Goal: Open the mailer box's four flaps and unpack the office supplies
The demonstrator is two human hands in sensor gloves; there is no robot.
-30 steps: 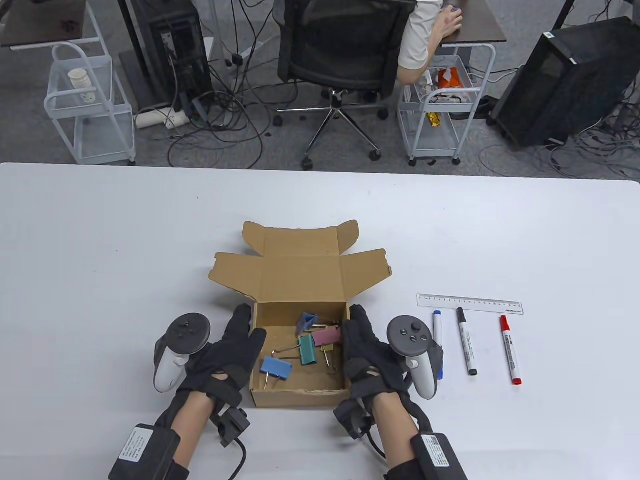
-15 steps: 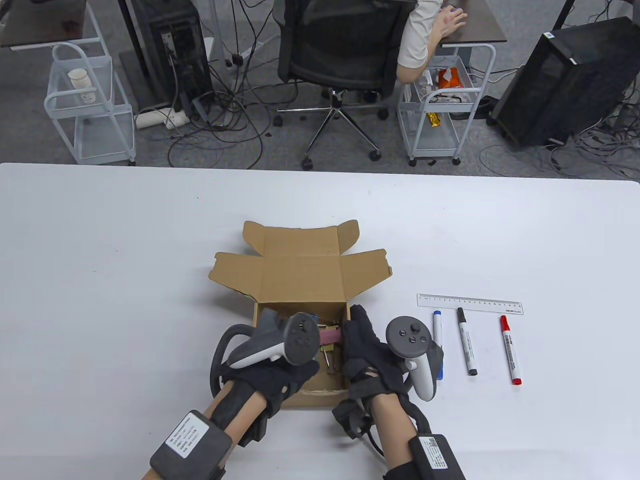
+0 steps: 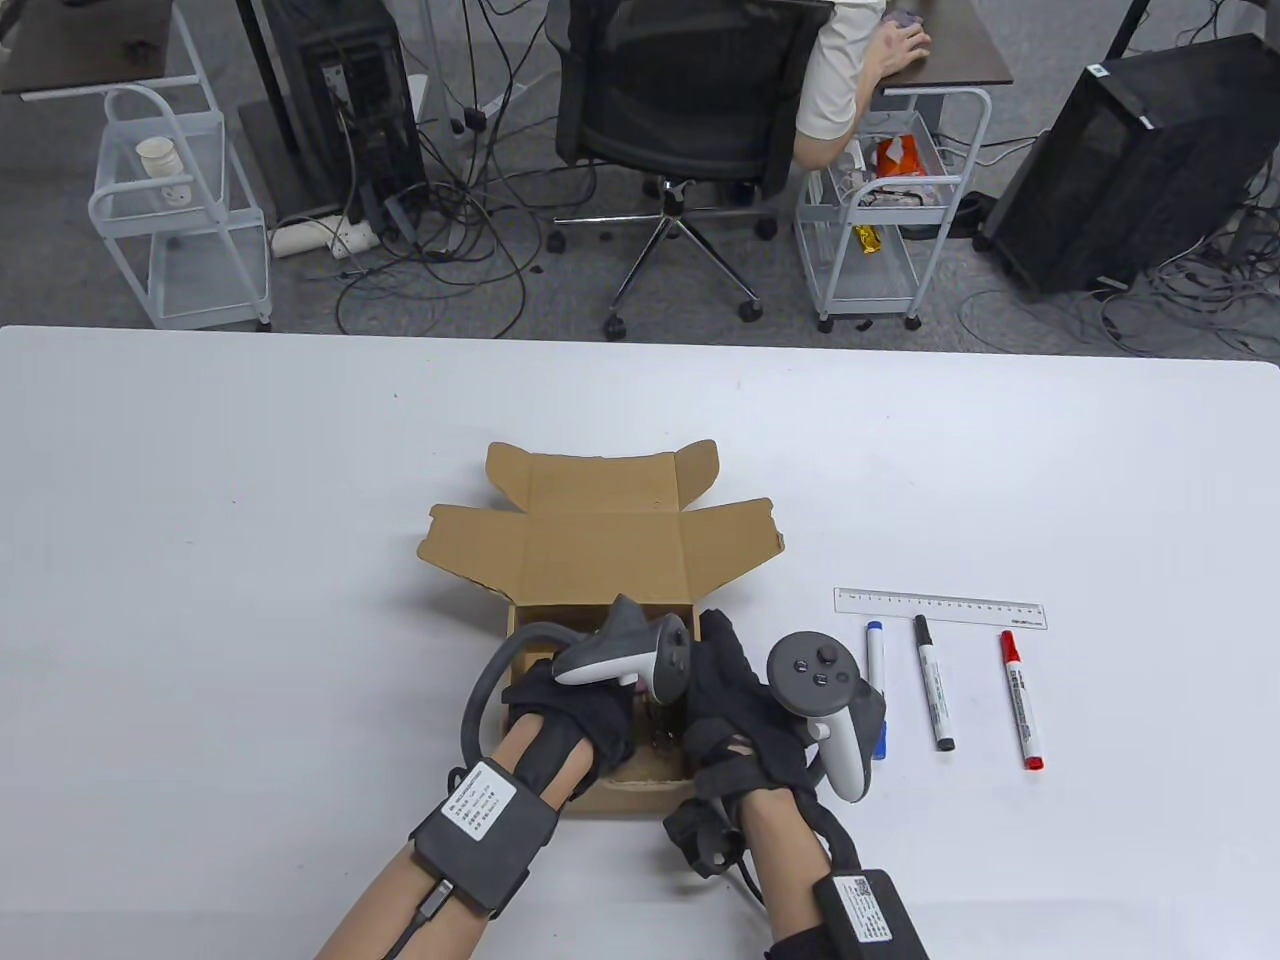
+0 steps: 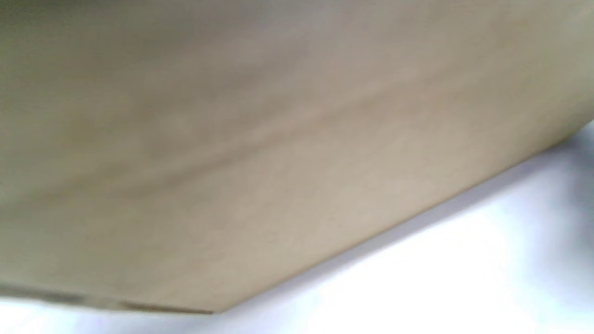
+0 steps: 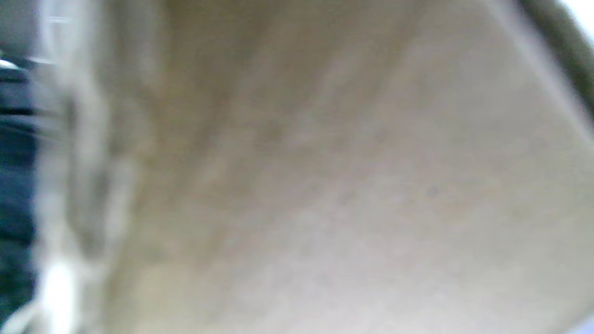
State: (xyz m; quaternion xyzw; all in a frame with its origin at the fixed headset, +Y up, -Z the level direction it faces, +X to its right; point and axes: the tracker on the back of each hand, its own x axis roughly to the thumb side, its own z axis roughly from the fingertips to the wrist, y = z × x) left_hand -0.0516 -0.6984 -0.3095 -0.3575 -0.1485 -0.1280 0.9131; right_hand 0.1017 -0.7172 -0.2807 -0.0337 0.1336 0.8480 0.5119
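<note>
The brown mailer box [image 3: 600, 545] stands open at the table's near middle, its lid and side flaps folded back. My left hand [image 3: 585, 712] reaches down into the box from the near left; its fingers are hidden under the tracker. The binder clips inside are covered by that hand. My right hand [image 3: 728, 690] lies flat along the outside of the box's right wall, fingers stretched out. The left wrist view shows only blurred cardboard [image 4: 278, 162] and white table. The right wrist view shows blurred cardboard [image 5: 325, 185] close up.
To the right of the box lie a clear ruler [image 3: 940, 608], a blue marker [image 3: 875, 655], a black marker [image 3: 932, 695] and a red marker [image 3: 1020, 712]. The white table [image 3: 250, 500] stretches to the left and far side.
My left hand has left the box's left wall, swung over the near edge and gone down into the box, covering the clips. My right hand has stayed at the right wall.
</note>
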